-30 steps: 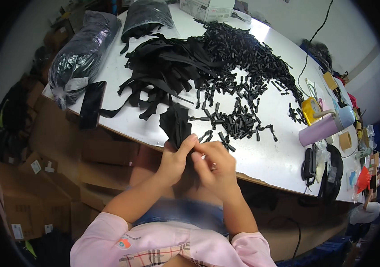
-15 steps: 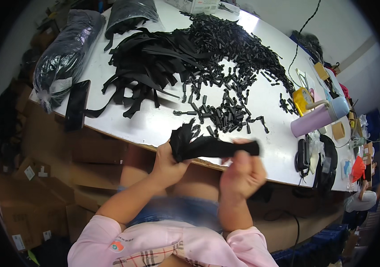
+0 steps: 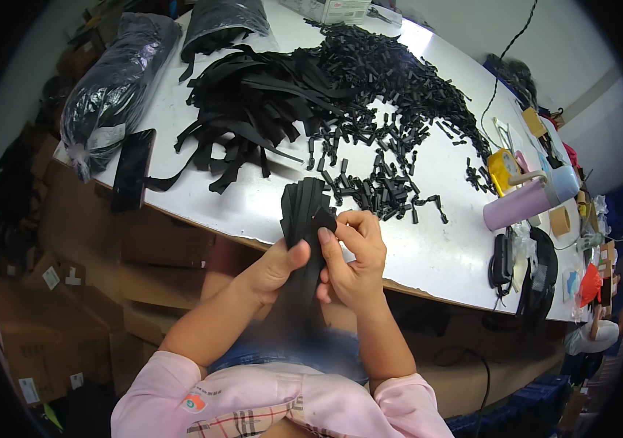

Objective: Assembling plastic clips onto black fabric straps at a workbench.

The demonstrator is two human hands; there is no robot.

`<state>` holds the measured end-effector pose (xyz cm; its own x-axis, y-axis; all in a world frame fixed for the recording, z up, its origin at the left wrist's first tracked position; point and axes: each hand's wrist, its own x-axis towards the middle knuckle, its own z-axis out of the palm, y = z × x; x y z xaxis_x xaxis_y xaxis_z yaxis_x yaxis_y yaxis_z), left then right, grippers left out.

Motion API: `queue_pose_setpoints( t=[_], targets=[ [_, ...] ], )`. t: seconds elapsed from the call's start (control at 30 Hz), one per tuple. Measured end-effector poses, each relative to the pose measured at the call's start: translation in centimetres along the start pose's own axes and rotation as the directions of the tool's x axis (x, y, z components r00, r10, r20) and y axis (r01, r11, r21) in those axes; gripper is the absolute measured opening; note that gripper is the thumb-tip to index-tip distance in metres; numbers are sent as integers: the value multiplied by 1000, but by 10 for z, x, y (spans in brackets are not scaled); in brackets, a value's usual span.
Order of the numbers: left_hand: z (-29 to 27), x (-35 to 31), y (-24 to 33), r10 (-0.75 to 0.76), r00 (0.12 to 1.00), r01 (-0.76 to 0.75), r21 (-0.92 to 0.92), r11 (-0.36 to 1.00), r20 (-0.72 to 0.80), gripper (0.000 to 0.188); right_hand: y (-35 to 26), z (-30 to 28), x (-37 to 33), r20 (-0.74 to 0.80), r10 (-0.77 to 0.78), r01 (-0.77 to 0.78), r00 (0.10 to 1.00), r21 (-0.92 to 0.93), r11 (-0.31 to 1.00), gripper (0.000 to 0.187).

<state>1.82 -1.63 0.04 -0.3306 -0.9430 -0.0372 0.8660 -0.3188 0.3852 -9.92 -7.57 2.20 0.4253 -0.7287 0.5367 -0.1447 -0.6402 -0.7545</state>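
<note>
In front of my lap, at the table's near edge, my left hand [image 3: 275, 271] is closed round a bundle of black fabric strips [image 3: 302, 208]. The strips stand with their ends fanned at the top, and the rest hangs down over my lap. My right hand [image 3: 359, 263] pinches the end of one black strip [image 3: 322, 219] at the bundle's right side, thumb in front. Just beyond my hands lie small black plastic pieces [image 3: 384, 191] in a loose cluster. A larger heap of the same pieces [image 3: 391, 66] spreads behind it.
On the white table [image 3: 202, 212], a pile of black strips [image 3: 253, 95] lies left of centre. A dark phone [image 3: 132, 171] and a plastic-wrapped bundle [image 3: 114, 95] are at the left. A lilac bottle [image 3: 516, 204] and yellow tape dispenser [image 3: 501, 169] stand right. Cardboard boxes [image 3: 41, 336] fill the lower left.
The bundle has swung from lying sideways to upright, its long part now hanging toward my lap. My right hand has moved left, up to the bundle's upper end, and pinches a strip there.
</note>
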Motion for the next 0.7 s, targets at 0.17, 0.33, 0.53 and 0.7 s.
queue_pose_setpoints(
  t=[0.17,0.33,0.53,0.7],
  targets=[
    [9,-8,3,-179,969,239,449,861,-172,44,-1,-2,13,-10,136,-129,991,247,960,45],
    [-6,-13,-13,-93,981,161,435,886,-173,45,6,-13,11,747,68,-242,661,126,962,66],
    [6,-14,0,260,926,-175,299,938,-274,23,-3,-1,-25,538,223,-533,813,535,656,84],
    [9,-1,9,373,892,-322,220,921,-255,23,8,12,-60,761,346,-820,549,410,398,40]
  ],
)
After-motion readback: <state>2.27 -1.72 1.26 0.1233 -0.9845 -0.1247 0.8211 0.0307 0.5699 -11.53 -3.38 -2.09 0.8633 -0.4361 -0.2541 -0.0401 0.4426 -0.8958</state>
